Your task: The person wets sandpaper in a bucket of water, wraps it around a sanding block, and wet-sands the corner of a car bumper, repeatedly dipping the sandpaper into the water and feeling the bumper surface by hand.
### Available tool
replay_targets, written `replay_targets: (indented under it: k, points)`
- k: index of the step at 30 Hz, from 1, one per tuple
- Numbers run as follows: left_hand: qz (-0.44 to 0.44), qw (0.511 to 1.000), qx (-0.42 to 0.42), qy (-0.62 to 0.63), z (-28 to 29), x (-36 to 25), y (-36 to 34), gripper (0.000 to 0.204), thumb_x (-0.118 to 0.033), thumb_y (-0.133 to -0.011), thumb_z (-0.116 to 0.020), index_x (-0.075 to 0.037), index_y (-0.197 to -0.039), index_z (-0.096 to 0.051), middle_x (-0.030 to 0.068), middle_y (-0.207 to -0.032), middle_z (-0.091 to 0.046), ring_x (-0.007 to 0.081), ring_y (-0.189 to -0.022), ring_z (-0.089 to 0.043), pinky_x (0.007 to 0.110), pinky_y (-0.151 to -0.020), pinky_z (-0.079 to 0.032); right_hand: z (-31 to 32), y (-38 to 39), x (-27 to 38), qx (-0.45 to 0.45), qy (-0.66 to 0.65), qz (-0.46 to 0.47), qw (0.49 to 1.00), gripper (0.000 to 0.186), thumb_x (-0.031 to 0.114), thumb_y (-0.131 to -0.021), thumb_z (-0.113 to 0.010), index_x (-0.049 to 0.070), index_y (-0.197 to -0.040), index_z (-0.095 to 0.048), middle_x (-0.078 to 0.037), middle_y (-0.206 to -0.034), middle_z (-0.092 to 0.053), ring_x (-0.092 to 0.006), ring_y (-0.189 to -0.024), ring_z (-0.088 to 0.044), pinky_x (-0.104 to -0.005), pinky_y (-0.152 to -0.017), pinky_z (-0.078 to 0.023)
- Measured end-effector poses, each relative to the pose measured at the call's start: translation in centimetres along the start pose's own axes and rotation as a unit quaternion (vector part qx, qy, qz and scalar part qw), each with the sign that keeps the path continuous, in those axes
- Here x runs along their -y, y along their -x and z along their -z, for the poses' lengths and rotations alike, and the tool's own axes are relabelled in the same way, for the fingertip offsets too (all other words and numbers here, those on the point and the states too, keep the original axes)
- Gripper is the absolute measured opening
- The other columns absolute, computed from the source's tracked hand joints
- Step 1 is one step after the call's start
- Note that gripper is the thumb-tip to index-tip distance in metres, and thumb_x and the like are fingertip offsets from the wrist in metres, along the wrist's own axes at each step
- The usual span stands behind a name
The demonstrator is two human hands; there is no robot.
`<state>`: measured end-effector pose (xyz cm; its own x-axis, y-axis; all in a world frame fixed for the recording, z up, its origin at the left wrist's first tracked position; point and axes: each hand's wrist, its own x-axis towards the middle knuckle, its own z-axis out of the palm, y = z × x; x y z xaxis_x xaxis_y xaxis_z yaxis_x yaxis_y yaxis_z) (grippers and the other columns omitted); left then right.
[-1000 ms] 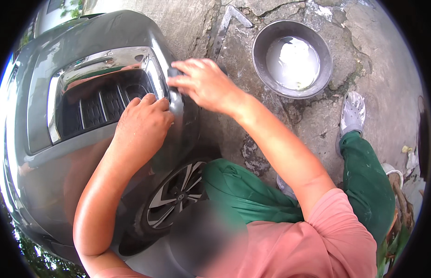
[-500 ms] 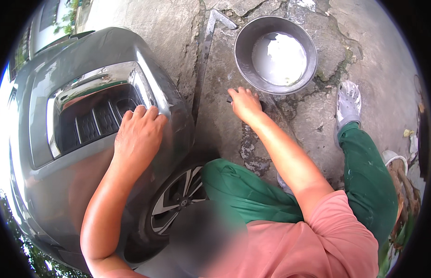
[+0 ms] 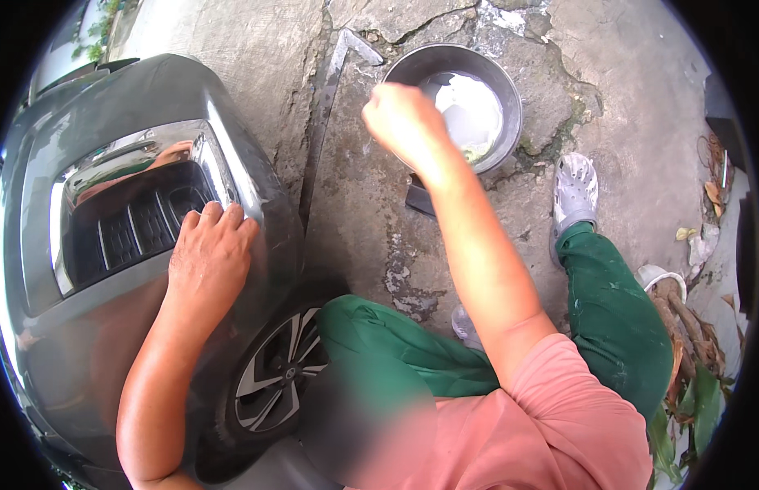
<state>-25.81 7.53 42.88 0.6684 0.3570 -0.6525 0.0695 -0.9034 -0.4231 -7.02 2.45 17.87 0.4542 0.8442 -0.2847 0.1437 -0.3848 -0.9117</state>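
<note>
One hand on the bumper, the other at the basin: work seems underway

Nearest to the person, the wheel (image 3: 285, 371) stands toward the body from the left fingers. The left hand (image 3: 212, 249) rests on the grey bumper (image 3: 93, 351), its fingers bent at the near right corner of the chrome frame (image 3: 118, 163); whether something is pressed under them, I cannot tell. The dark grille (image 3: 138, 220) lies just left of these fingers.

Farther out, a dark block (image 3: 420, 196) is on the concrete ground (image 3: 355, 212), on the near side of the right fingers and well apart from them. The right hand (image 3: 404, 118) appears over the left rim of the basin (image 3: 511, 122); its fingers look curled, but blur hides whether they hold anything. Cloudy liquid (image 3: 473, 110) is to their right.

The chrome frame is in its place and shines, so I judge the work not finished, but how much is left cannot be read. Farthest, a bent metal strip (image 3: 334, 73) lies left of the right fingers.
</note>
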Motion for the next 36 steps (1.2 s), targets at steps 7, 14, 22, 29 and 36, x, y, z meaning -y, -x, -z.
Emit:
replay_targets:
  k: [7, 14, 22, 29, 36]
  points:
    - [-0.012, 1.0, -0.021, 0.016, 0.1, -0.1, -0.7, 0.011, -0.006, -0.08, -0.066, -0.008, -0.09, -0.062, 0.007, -0.098, -0.059, 0.0263, -0.098, -0.057, 0.041, -0.083, -0.046, -1.0, -13.0, -13.4, 0.277, 0.337, -0.183, 0.881, 0.044, 0.024, -0.085, -0.079, 0.01, -0.127, -0.075, -0.015, -0.138, -0.067, -0.0341, -0.131, -0.063, -0.0487, -0.106, -0.051]
    - [-0.019, 1.0, -0.017, 0.005, 0.5, 0.0, -0.3, 0.008, -0.01, -0.084, -0.063, -0.009, -0.092, -0.064, 0.0068, -0.097, -0.06, 0.0244, -0.099, -0.059, 0.039, -0.084, -0.046, -4.3, -12.7, -16.2, 0.353, 0.359, -0.234, 0.832, 0.051, 0.022, -0.093, -0.067, 0.01, -0.143, -0.063, -0.013, -0.156, -0.053, -0.0308, -0.145, -0.05, -0.0462, -0.117, -0.042]
    - [-0.011, 1.0, -0.016, 0.02, 0.1, 0.2, 0.2, 0.009, -0.013, -0.085, -0.064, -0.009, -0.093, -0.066, 0.0063, -0.096, -0.061, 0.0237, -0.101, -0.06, 0.038, -0.086, -0.046, -0.4, -11.9, -11.9, 0.377, 0.336, -0.073, 0.86, 0.058, 0.027, -0.095, -0.072, 0.01, -0.148, -0.057, -0.017, -0.138, -0.067, -0.0367, -0.119, -0.067, -0.0475, -0.092, -0.057]
    - [-0.011, 0.998, -0.062, 0.024, -0.7, 0.1, -0.2, 0.008, -0.01, -0.085, -0.064, -0.007, -0.092, -0.065, 0.007, -0.098, -0.064, 0.0234, -0.102, -0.061, 0.036, -0.087, -0.047, 5.5, -10.0, -11.5, 0.303, 0.149, -0.105, 0.935, 0.05, 0.016, -0.093, -0.073, 0.01, -0.142, -0.062, -0.011, -0.113, -0.073, -0.0233, -0.087, -0.067, -0.0405, -0.071, -0.056]
    - [0.003, 0.995, -0.088, 0.052, -0.8, 0.0, -0.5, 0.009, -0.01, -0.085, -0.066, -0.007, -0.094, -0.064, 0.0066, -0.098, -0.063, 0.0244, -0.097, -0.063, 0.038, -0.083, -0.049, 10.0, -7.5, -9.2, 0.229, 0.049, 0.003, 0.972, 0.028, 0.007, -0.094, -0.065, 0.004, -0.122, -0.066, 0.002, -0.094, -0.067, -0.0072, -0.087, -0.057, -0.0247, -0.082, -0.046]
